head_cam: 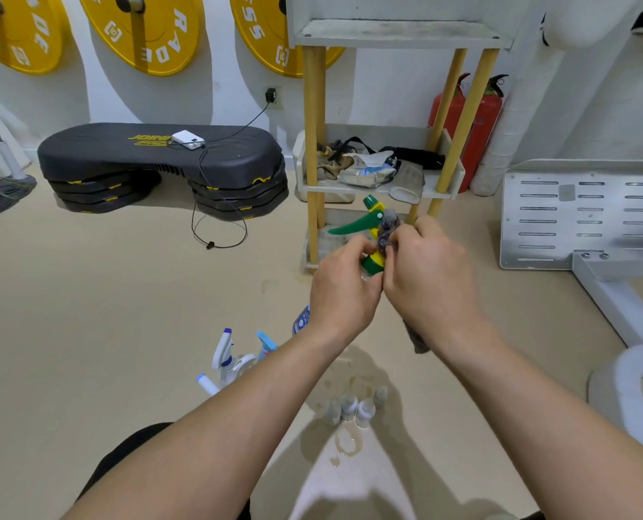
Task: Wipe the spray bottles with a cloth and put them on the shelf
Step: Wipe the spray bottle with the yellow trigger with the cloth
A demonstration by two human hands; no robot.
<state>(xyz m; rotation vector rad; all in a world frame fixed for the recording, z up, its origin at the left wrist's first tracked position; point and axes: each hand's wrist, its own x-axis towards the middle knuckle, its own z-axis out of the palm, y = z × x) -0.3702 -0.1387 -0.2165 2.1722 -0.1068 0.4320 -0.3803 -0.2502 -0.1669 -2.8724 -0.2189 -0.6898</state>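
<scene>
Well, at the far left a mop point(4, 193) lies on the floor under yellow weight plates point(143, 31) on the wall, and a black step platform point(162, 159) stands to their right with a white charger point(188, 139) on top. Nearer, a few spray bottles point(224, 354) stand on the floor just left of the left forearm, with a cluster of small bottles point(353, 407) between the two arms. The left hand point(344, 287) has its fingers curled round the neck of a spray bottle point(368, 223) with a green and yellow head, held up in the air in front of the shelf point(380, 185). The right hand point(430, 272) pinches a grey cloth point(389, 225) against that head, and a loose end hangs below the wrist. Rags and a packet lie on the shelf's middle board. Two red fire extinguishers point(481, 137) stand behind it, and a slotted grey metal plate point(582, 215) is at the right
</scene>
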